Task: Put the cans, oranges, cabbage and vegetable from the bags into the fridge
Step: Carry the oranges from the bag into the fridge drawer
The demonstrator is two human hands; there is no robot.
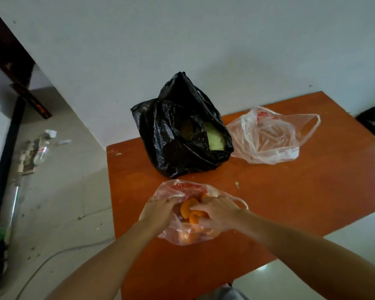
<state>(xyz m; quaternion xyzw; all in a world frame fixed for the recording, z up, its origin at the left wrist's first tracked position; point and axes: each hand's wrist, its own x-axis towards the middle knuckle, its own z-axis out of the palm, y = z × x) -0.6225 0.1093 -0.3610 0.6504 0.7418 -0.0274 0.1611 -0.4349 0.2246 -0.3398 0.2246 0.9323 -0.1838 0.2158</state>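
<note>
Round orange-skinned oranges (192, 210) inside thin clear red-printed plastic bag (182, 188), near edge of orange-brown worktop (290, 191). Right hand (217, 215) grip curled over top fruit. Left hand (160, 210) at bag mouth, grip hidden, cannot tell. Probably firm, smooth, prone to rolling: best cupped whole, not lifted by flimsy film.

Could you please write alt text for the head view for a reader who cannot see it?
Left hand and right hand reach into a clear bag of oranges on an orange table. Behind are a black bag showing cabbage and a second clear bag.
</note>
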